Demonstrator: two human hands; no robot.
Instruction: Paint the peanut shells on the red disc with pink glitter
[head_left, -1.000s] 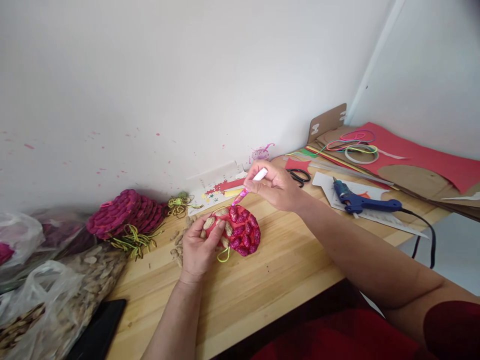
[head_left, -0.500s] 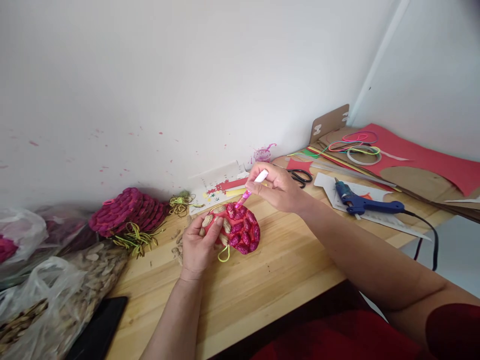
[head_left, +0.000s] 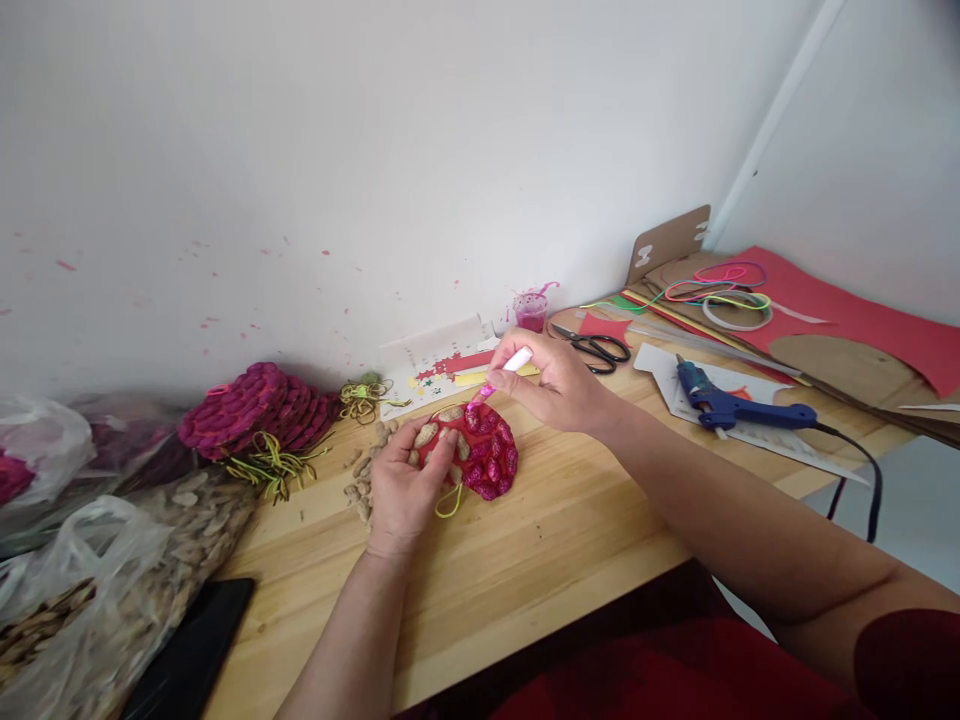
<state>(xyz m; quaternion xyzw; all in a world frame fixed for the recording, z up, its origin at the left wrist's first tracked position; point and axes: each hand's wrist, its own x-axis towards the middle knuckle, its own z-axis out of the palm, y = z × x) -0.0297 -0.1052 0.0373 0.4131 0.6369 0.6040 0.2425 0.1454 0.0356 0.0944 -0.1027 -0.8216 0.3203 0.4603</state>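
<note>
A round red disc (head_left: 480,450) covered with peanut shells lies on the wooden table (head_left: 525,560); most shells are painted glittery pink, a few at its left are bare. My left hand (head_left: 405,490) presses on the disc's left side, fingers curled over the bare shells. A yellow-green cord loop (head_left: 448,502) hangs from the disc's near edge. My right hand (head_left: 551,380) pinches a thin white-handled brush (head_left: 501,375) whose pink tip touches the top of the disc.
A small cup of pink paint (head_left: 531,310) stands by the wall. Black scissors (head_left: 596,348), a blue glue gun (head_left: 731,405), coloured cords and red card (head_left: 847,310) lie at the right. Finished pink discs (head_left: 255,410), loose peanuts (head_left: 364,480) and plastic bags of shells (head_left: 112,590) sit left.
The brush tip has crept slightly left along the disc's top edge. My left hand has kept its hold. The view has shifted a little, bringing the paint cup into sight.
</note>
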